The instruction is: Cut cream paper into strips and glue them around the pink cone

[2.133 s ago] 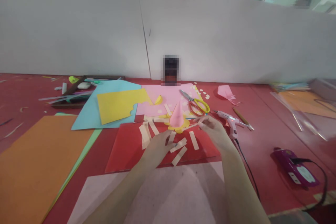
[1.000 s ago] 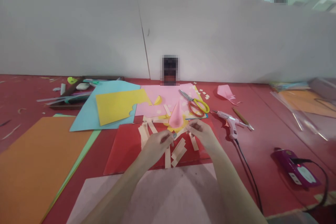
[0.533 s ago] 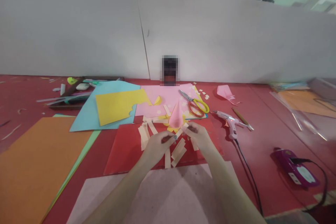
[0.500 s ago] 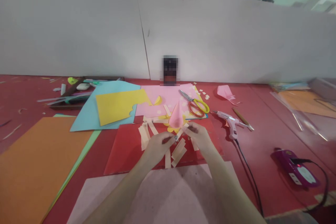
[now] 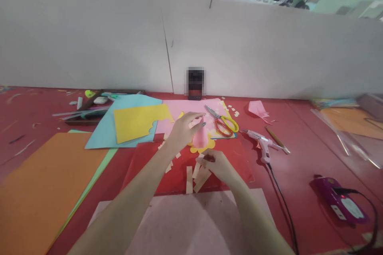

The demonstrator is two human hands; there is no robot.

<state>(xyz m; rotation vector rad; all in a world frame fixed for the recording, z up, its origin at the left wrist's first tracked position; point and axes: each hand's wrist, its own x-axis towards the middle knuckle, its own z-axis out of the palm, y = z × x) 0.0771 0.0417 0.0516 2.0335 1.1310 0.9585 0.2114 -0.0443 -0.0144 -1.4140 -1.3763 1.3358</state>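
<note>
My left hand [image 5: 186, 128] is at the upper part of a pink paper cone [image 5: 200, 140], thumb in front of it and fingers stretched out, apart from the thumb. The cone stands upright on a yellow scalloped paper flower [image 5: 212, 144]. My right hand [image 5: 216, 163] is just in front of the flower, its fingertips pinched on a pale paper strip [image 5: 196, 171]. More cream strips [image 5: 189, 180] lie beside and below it on a red board [image 5: 233, 167]. Smaller cream pieces [image 5: 169, 167] lie partly hidden behind my left forearm.
Scissors [image 5: 223, 121] lie behind the cone. A glue gun [image 5: 263, 145] with its cable and a purple power socket [image 5: 341, 200] are on the right. Yellow paper [image 5: 133, 123], blue paper [image 5: 101, 127] and orange paper [image 5: 56, 171] spread to the left. A white partition [image 5: 104, 40] stands behind.
My left hand has left the small strip both hands held and moved up to the cone. My right hand has come down slightly toward the strips. The view has shifted a little.
</note>
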